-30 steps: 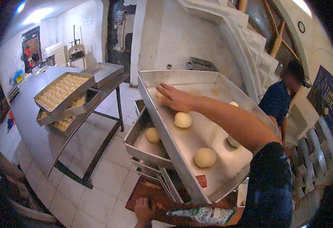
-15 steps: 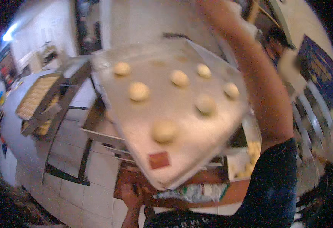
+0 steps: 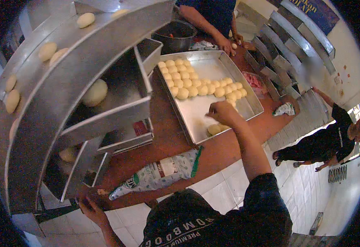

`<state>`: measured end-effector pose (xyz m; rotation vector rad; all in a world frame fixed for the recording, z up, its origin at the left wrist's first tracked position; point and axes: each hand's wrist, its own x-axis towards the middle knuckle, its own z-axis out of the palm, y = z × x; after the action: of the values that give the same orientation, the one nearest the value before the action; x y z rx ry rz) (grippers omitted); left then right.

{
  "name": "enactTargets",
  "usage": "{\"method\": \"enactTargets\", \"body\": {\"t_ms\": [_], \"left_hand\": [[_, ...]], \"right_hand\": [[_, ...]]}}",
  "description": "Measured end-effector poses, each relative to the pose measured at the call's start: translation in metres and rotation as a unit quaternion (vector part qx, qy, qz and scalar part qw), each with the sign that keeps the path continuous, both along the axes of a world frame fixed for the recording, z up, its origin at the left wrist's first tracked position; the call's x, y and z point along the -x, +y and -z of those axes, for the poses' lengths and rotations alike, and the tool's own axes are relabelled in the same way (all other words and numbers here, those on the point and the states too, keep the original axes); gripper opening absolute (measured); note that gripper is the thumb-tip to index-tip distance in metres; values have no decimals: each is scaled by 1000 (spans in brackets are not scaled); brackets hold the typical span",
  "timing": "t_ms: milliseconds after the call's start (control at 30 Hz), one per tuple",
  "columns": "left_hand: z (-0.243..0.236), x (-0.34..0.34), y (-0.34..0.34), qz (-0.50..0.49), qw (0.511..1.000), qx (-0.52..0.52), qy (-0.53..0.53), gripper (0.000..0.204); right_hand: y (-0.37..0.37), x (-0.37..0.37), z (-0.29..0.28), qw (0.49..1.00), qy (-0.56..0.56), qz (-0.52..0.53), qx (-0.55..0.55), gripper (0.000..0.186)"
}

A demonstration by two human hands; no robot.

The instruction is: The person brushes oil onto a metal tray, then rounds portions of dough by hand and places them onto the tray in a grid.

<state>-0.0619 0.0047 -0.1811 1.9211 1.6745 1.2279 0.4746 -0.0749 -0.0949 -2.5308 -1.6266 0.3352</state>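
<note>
**A:** What takes up most of the view?

**B:** A tall rack of stacked metal trays [image 3: 85, 70] fills the left side, with pale dough balls [image 3: 48, 50] spaced along its upper shelves and one larger ball [image 3: 94, 92] on a lower shelf. Beside it runs a reddish-brown table [image 3: 167, 119].

**A:** And on the table?

**B:** A big rectangular steel tray [image 3: 229, 78], set at a slant. Rows of small dough balls [image 3: 196, 84] crowd its far left part; its near part is mostly bare metal.

**A:** Where are the person's hands?

**B:** Well apart. The right hand [image 3: 223, 113] reaches out over the tray's near end, fingers curled downward, just above two dough pieces [image 3: 215, 129] lying by the near rim. Whether it pinches anything, I cannot tell. The left hand [image 3: 90, 204] is low at the table's near edge, fingers bent against the edge beneath the rack.

**A:** Anything smaller?

**B:** A white and green printed bag [image 3: 159, 173] lies on its side near the table edge, between the two hands. At the far end, another person's hands [image 3: 229, 43] rest by a dark round pot [image 3: 175, 35]. A crumpled cloth [image 3: 284, 109] lies to the right of the tray.
</note>
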Motion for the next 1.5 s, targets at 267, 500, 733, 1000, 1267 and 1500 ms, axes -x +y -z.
{"method": "enactTargets", "body": {"t_ms": [267,500,733,1000,1267,1500], "left_hand": [[-26,-31,-36,56,973,124,-189,22],[-106,-77,-62,362,909,183,-91,47],[-96,-52,-82,283,783,499,-242,45],[-39,20,-97,31,883,295,-365,40],[-36,10,-70,40,980,167,-101,24],[-56,-47,-76,42,906,220,-360,21]], "right_hand": [[-11,1,11,997,-24,3,67,23],[-19,159,-102,917,265,-266,-133,35],[13,245,-23,854,315,-413,-11,48],[27,282,57,910,-87,-392,-104,69],[35,272,69,894,-101,-425,-96,62],[11,319,17,815,413,-386,-124,29]]}}
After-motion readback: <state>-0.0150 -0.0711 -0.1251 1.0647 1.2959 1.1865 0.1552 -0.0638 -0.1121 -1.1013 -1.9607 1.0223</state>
